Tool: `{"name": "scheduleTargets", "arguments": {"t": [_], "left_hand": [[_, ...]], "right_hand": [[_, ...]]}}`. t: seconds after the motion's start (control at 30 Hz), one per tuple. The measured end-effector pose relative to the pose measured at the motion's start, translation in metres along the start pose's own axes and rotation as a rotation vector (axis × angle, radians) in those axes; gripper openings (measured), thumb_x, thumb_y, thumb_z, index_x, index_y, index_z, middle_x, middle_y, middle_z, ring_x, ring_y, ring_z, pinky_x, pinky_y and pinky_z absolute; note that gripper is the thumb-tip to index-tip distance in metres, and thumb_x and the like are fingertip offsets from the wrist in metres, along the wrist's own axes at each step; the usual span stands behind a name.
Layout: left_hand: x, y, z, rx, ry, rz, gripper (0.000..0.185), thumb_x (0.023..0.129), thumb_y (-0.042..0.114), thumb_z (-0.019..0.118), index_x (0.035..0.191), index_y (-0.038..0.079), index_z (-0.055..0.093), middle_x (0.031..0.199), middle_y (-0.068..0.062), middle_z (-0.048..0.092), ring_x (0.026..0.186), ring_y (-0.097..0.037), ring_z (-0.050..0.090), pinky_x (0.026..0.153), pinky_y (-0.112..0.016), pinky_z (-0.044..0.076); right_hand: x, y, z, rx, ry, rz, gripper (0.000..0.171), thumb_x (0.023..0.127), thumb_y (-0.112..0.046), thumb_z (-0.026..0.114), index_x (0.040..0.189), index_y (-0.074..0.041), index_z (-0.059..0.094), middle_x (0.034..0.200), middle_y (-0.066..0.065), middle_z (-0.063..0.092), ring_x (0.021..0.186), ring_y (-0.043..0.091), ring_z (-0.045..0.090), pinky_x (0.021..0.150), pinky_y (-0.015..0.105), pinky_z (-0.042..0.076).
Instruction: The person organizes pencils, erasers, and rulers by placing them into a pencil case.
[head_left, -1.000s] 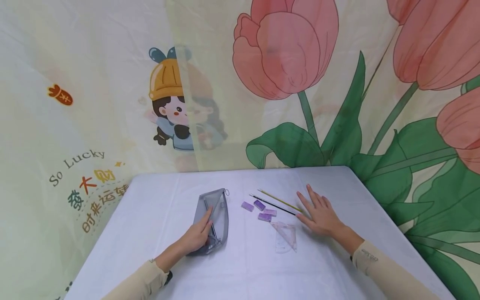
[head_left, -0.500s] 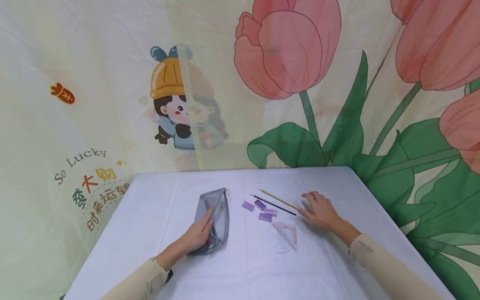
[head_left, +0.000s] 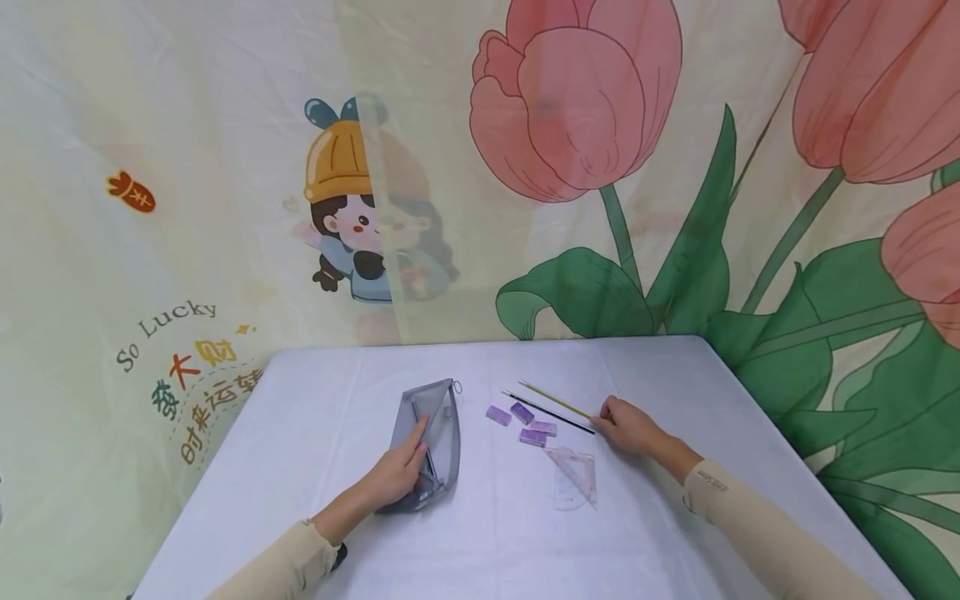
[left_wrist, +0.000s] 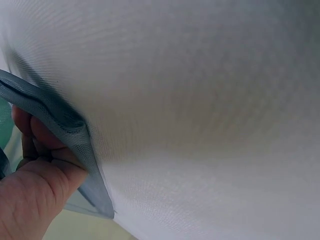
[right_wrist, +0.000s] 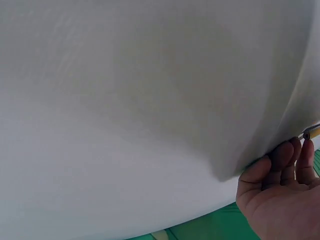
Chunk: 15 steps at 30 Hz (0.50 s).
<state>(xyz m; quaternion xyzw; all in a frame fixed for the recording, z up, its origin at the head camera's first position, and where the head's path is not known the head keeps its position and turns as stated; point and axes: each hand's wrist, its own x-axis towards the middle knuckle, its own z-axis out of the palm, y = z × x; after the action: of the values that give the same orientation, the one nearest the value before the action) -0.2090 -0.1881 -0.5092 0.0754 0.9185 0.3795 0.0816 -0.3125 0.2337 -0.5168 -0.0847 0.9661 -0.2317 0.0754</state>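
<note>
My left hand (head_left: 393, 475) holds a grey see-through mesh pencil case (head_left: 447, 442) at its near left side, one finger stretched along the top. A dark, slim stick-like thing shows through the mesh. In the left wrist view, curled fingers lie inside the fold of the case's edge (left_wrist: 75, 132). On the right, my right hand (head_left: 630, 427) pinches the near end of a yellow pencil (head_left: 555, 398), which lies on the table. The right wrist view shows that pencil's end (right_wrist: 314, 133) at the fingertips. Beside it lies a black pencil (head_left: 551, 412), its near end close to the thumb.
Several purple erasers (head_left: 533, 437) lie between the case and the pencils. Nearer me, a clear set square (head_left: 581, 475) overlaps a clear protractor (head_left: 567, 498). All rest on a white-covered table (head_left: 495, 542), with a printed curtain (head_left: 450, 317) behind its far edge.
My right hand has gone from spread fingers to a pinch on the yellow pencil's end, shifting slightly left and toward me. The left hand and the pencil case stay in place.
</note>
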Motion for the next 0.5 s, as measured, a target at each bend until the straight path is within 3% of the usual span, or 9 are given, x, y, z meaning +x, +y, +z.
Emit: {"name": "scheduleTargets", "arguments": {"t": [0.5], "left_hand": [[0.0004, 0.0001, 0.0007, 0.026, 0.01, 0.001, 0.055, 0.109, 0.029, 0.032, 0.16, 0.021, 0.015, 0.067, -0.001, 0.054, 0.055, -0.013, 0.054, 0.082, -0.04, 0.047]], "right_hand": [[0.004, -0.0029, 0.0015, -0.078, 0.004, -0.055, 0.025, 0.096, -0.029, 0.066, 0.086, -0.009, 0.053, 0.076, 0.003, 0.052, 0.071, 0.017, 0.048, 0.066, 0.03, 0.041]]}}
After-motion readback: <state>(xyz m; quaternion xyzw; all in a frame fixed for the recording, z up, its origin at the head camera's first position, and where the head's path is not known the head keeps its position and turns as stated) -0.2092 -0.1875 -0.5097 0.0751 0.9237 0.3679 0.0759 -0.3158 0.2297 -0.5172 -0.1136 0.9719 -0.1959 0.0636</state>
